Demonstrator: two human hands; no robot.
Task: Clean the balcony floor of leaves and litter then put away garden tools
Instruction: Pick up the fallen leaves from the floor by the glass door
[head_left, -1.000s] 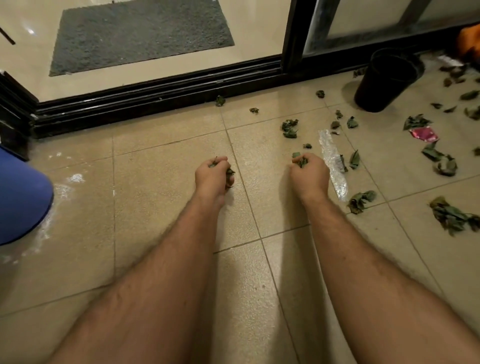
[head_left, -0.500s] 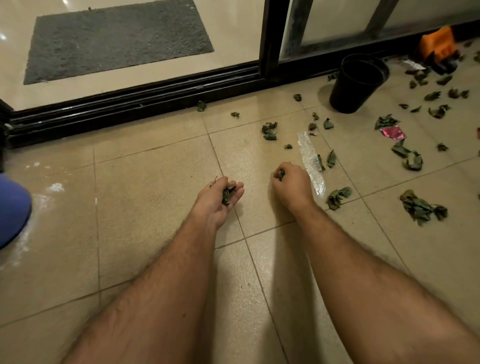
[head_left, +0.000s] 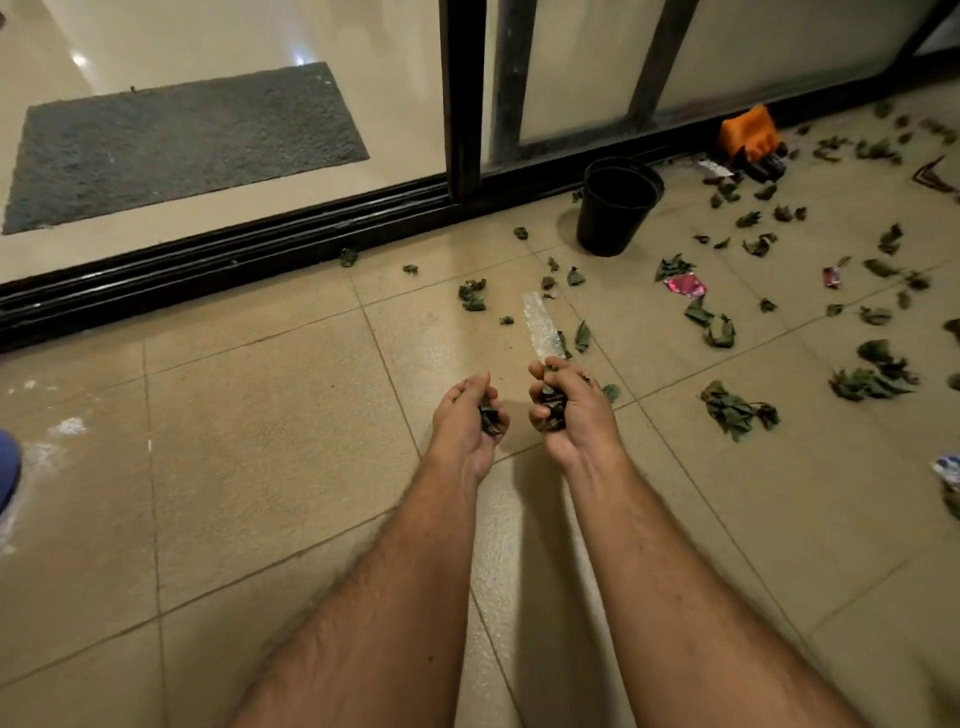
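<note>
Green leaf scraps fill both hands: the left hand (head_left: 467, 415) curls its fingers round a small wad of leaves (head_left: 488, 418), and the right hand (head_left: 569, 408) grips a fuller wad, the two fists close together above the tile. Measured from the pot (head_left: 615, 213), the hands sit nearer the camera and to its left, so the right hand is the nearer one to its open mouth, and any drop calls for a reach forward and rightward. Between fists and pot lies a clear wrapper (head_left: 540, 325), its long axis running away from the hands, its near end just beyond the right fingertips. More leaves scatter right of the pot, with a pink wrapper (head_left: 685, 285) among them.
</note>
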